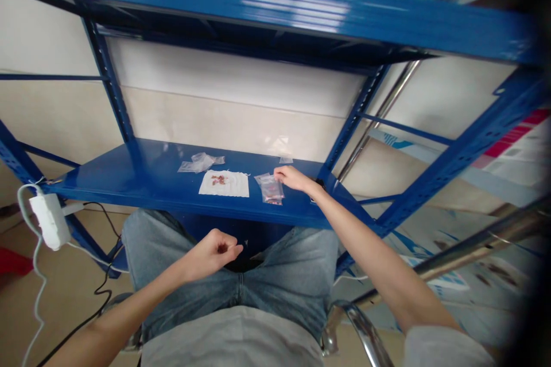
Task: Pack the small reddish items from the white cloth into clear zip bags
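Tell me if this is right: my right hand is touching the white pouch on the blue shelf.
Not quite: the head view shows your right hand touching the clear plastic bag on the blue shelf, not the white pouch.

Shot off a head cam, aimed forward and down over the lap [297, 275], pretty close to the blue shelf [150, 178].

Metal shelf [150, 175] is solid glossy blue from where I'm standing, and the drawstring pouch [235, 186] on it is white with a reddish-brown patch [218, 180]. Left of the pouch: clear, kinda whitish plastic bags [200, 162]. Right of it: a clear zip bag [271, 189], pinkish-red inside. Down in front of the pouch: faded blue jeans [293, 275], plain light-grey shirt [232, 338].
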`<state>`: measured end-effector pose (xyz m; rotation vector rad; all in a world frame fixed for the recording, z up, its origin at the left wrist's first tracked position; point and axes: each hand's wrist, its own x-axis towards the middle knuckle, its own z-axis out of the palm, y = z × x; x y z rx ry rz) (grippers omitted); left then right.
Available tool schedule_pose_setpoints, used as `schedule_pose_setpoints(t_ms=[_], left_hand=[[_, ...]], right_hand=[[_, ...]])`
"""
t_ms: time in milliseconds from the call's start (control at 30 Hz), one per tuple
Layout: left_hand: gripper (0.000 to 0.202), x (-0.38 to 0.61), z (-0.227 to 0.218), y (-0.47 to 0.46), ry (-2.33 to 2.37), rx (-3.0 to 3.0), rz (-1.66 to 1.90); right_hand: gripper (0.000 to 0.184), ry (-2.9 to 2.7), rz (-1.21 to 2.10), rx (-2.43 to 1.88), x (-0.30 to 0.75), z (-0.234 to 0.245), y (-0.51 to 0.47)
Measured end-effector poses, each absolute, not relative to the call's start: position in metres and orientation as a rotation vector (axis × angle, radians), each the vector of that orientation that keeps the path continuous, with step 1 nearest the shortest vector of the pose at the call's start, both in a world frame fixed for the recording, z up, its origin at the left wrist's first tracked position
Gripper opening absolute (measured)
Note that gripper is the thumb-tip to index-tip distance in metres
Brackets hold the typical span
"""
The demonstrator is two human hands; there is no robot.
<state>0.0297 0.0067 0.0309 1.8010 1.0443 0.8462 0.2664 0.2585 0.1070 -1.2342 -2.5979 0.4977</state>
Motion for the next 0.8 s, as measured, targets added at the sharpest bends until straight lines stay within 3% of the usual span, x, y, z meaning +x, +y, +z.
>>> schedule_pose_setpoints(t_ms=[200, 400, 600, 800], left_hand=[[0.046, 0.036, 0.025, 0.001, 1.09, 2.102, 0.726], [0.036, 0.041, 0.027, 0.0, 1.053, 2.436, 0.62], [0.024, 0.033, 0.011, 0.015, 1.22, 2.656, 0.419], [0.021, 0.023, 0.002, 0.024, 1.34, 2.674, 0.28]], right_hand=[[0.016, -2.53, 0.237, -1.468, 0.244, 0.091, 0.293], [0.037, -2.42, 0.031, -1.477, 0.188, 0.084, 0.286], [0.03, -2.48, 0.124, -1.299, 0.068, 0.075, 0.269], [0.029, -2.334, 0.279, -1.452, 0.002, 0.07, 0.275]])
